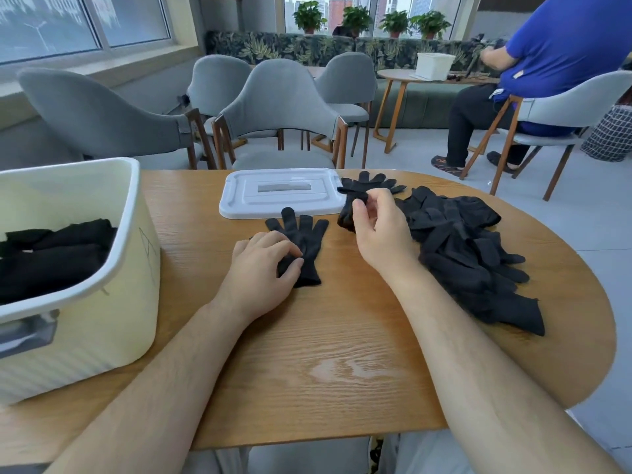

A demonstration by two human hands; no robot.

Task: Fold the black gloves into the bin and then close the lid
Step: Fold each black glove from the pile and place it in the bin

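One black glove lies flat on the wooden table, fingers pointing away. My left hand presses on its cuff end. My right hand pinches the cuff of a second black glove, lifted a little, its fingers spread toward the far edge. A loose pile of black gloves sits right of my right hand. The cream bin stands open at the left with folded black gloves inside. Its white lid lies flat at the far middle of the table.
Grey chairs stand behind the table. At the back right a person in a blue shirt sits on a chair by a round side table with a white bin. The table's rounded edge curves at the right.
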